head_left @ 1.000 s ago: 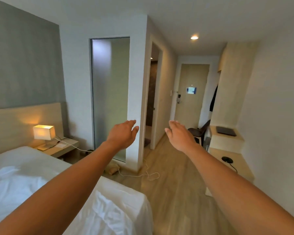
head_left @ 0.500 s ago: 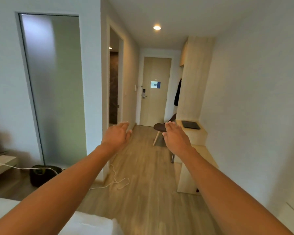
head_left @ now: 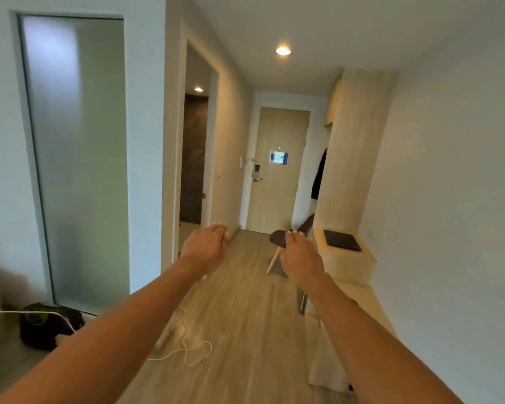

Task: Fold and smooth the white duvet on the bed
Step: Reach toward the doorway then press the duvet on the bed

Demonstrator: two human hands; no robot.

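Observation:
Both my arms stretch straight out in front of me over the wooden floor. My left hand [head_left: 206,248] and my right hand [head_left: 300,258] hang side by side in mid-air, backs up, fingers loosely relaxed, holding nothing. The white duvet and the bed are out of view.
A white cable [head_left: 187,349] lies looped on the floor ahead. A dark bag [head_left: 45,325] sits low left by the frosted glass panel [head_left: 79,158]. A brown chair [head_left: 286,243] and a wooden desk [head_left: 347,263] line the right wall. The entrance door [head_left: 277,170] is at the corridor's end.
The view has swung right, away from the bed; the white duvet has dropped out of sight. Both hands stay outstretched and empty.

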